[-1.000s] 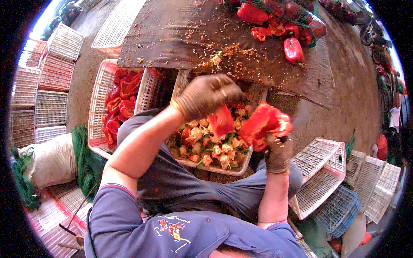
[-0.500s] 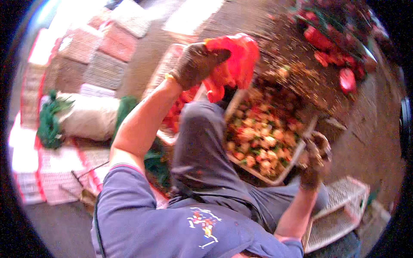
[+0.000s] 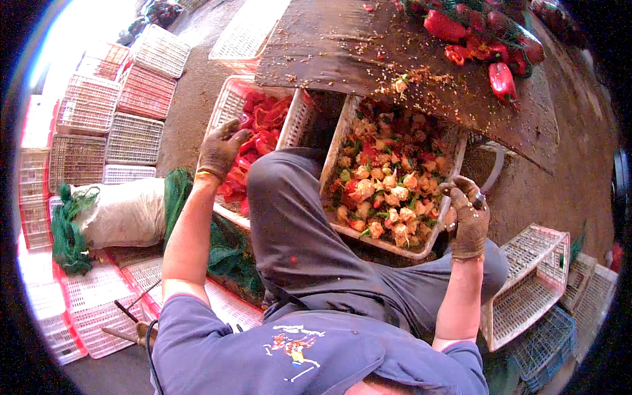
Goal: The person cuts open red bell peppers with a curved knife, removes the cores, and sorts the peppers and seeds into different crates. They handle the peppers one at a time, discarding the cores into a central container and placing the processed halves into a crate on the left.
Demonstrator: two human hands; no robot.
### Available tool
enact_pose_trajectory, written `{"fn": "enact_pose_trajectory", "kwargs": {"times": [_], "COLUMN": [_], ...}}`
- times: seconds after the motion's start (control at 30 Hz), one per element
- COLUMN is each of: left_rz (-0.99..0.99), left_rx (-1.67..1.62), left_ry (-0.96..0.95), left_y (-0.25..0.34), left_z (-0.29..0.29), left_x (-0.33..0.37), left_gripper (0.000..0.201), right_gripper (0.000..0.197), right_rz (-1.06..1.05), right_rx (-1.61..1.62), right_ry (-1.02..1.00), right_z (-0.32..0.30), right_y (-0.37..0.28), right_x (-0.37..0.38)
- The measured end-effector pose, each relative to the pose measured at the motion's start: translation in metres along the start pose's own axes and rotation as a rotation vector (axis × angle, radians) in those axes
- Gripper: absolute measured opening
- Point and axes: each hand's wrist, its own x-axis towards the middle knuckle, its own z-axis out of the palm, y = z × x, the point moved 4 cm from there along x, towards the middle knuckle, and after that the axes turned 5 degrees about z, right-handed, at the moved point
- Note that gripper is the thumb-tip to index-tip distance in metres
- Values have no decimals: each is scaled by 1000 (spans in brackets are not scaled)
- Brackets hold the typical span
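Note:
My left hand, in a soiled glove, is open over the near-left side of a white crate holding red bell pepper pieces. Its fingers are apart and no pepper is in them. My right hand, also gloved, has its fingers curled beside the right rim of a second crate. A small shiny edge shows at those fingers, but I cannot make out what they hold. That second crate is full of pale pepper cores with green stems and red scraps.
A dark board strewn with seeds lies beyond the crates, with whole red peppers and green netting at its far right. Stacked plastic crates and a white sack are at left. An overturned crate lies at right.
My left hand has let go of a red bell pepper and moved down and left to the crate of red pieces. My right hand has stayed near the cores crate, fingers still curled.

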Motion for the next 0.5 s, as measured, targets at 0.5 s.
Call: {"fn": "enact_pose_trajectory", "kwargs": {"times": [0.5], "left_rz": [61], "left_rx": [514], "left_ry": [-971], "left_y": [15], "left_z": [304], "left_x": [-67], "left_gripper": [46], "right_gripper": [26], "right_rz": [-107], "right_rx": [-102], "right_ry": [53], "right_z": [-8], "right_y": [4], "right_x": [-1]}}
